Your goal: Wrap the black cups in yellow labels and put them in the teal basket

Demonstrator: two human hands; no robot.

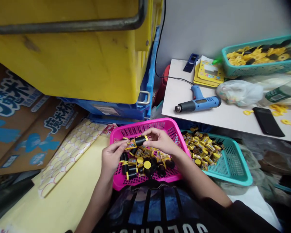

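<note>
Both hands hover over a pink basket (171,127) on my lap. Between them is a small black cylinder with a yellow printed label (136,141). My left hand (111,158) pinches its labelled end, and my right hand (160,140) grips the black end with closed fingers. Several more black and yellow cylinders (145,163) lie in the basket under the hands.
A teal basket (232,168) of labelled pieces sits to the right. On the white table (208,113) lie a blue heat gun (199,103), a black phone (268,121), a plastic bag (240,92) and another teal basket (259,68). Yellow crate (70,61), sticker sheets (68,152) left.
</note>
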